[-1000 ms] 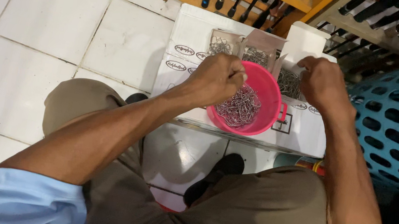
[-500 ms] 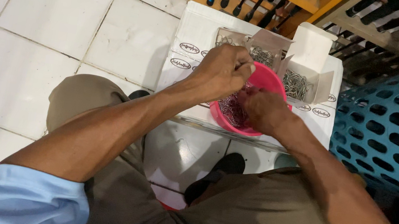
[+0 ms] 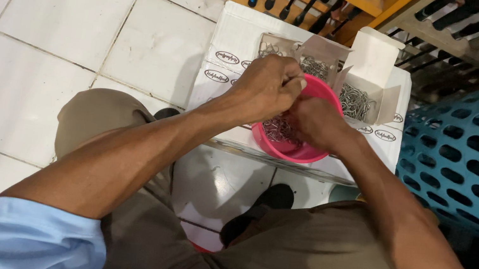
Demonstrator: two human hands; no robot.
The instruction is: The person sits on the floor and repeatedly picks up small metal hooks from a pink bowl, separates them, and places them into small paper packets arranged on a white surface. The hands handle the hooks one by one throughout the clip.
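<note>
Digging into the pink bowl [image 3: 307, 153] of small metal hooks [image 3: 279, 129], both hands meet over it: left hand [image 3: 267, 88] pinched shut on a few hooks, right hand [image 3: 313, 120] curled in the pile, grip unclear. Open boxes [image 3: 357, 102] of more sit at 1 o'clock. Best to tease tangles apart slowly over the bowl.

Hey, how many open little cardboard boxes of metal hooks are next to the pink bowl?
2. One small open box lies behind the pink bowl, just above the left hand; the other open box sits at the bowl's right. Hands may hide more.
</note>
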